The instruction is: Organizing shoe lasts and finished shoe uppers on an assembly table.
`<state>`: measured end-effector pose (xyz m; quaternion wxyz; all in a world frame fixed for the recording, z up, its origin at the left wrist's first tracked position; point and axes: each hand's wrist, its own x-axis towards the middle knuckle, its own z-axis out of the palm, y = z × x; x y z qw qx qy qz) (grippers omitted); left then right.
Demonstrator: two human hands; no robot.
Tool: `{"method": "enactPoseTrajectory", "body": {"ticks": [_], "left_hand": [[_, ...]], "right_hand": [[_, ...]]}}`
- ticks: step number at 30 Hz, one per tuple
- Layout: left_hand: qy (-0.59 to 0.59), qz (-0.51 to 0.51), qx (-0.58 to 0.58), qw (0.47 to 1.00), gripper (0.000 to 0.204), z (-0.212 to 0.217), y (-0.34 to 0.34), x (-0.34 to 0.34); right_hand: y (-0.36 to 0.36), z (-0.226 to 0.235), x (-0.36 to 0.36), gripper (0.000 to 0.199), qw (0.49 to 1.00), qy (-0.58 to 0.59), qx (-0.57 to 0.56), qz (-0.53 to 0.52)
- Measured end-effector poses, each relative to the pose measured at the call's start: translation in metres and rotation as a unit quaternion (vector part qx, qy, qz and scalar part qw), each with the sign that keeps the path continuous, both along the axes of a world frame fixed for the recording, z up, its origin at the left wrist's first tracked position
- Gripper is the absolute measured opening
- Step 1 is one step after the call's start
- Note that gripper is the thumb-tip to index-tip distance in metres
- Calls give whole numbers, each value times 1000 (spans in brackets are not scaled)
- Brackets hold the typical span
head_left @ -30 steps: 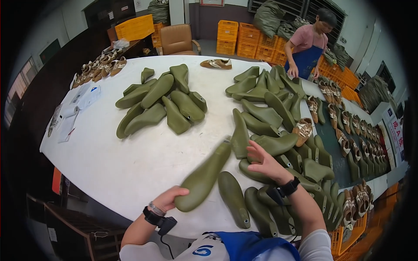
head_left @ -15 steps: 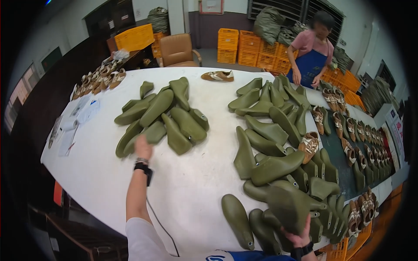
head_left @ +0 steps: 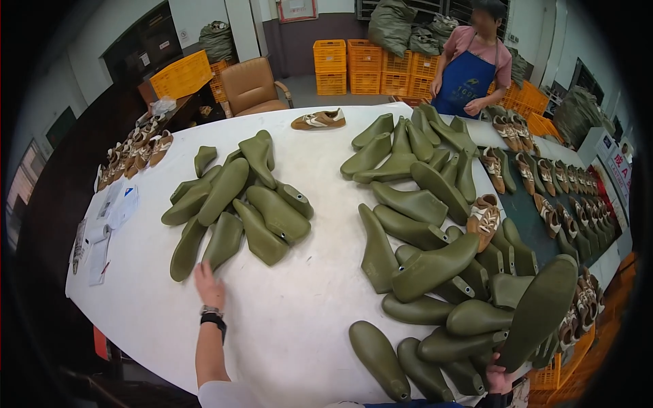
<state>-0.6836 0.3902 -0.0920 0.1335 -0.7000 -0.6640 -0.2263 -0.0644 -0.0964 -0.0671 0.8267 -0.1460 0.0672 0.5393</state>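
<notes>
Upright at the lower right is a green shoe last (head_left: 542, 313), held from below by my right hand (head_left: 500, 376), whose fingers are partly hidden behind it. My left hand (head_left: 209, 285), a little blurred, has its fingers stretched out over the white table (head_left: 306, 319). Nothing is in it, and a shoe last (head_left: 223, 241) lies just beyond its fingertips, at the near edge of a loose pile of green shoe lasts (head_left: 235, 190). A much larger heap of shoe lasts (head_left: 418, 211) covers the right side, with a brown-and-white sneaker (head_left: 483, 221) resting among them.
One sneaker (head_left: 318, 120) sits at the far table edge. Papers (head_left: 109, 224) and a row of sneakers (head_left: 136, 153) lie left. Right, a dark green surface (head_left: 520, 204) carries rows of sneakers and lasts. A person in a blue apron (head_left: 469, 81) stands beyond, near orange crates (head_left: 364, 64).
My left hand has drawn back toward me, off the last in the left pile. My right hand has moved right and raised its last upright. The person's hands have shifted.
</notes>
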Motion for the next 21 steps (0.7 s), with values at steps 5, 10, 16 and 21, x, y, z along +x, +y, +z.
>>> {"method": "enactPoseTrajectory", "body": {"ticks": [5, 10, 16, 21], "left_hand": [[-393, -103, -179, 896, 75, -5, 66, 118], [-408, 201, -188, 870, 90, -27, 142, 136], [-441, 169, -217, 854, 88, -33, 161, 128], [-423, 172, -181, 871, 82, -53, 156, 139]], "right_hand": [[11, 13, -5, 43, 999, -15, -25, 25], [46, 84, -61, 20, 990, -105, -87, 33], [30, 79, -57, 20, 959, -116, -243, -84], [35, 38, -45, 29, 948, -103, -293, -71]]}}
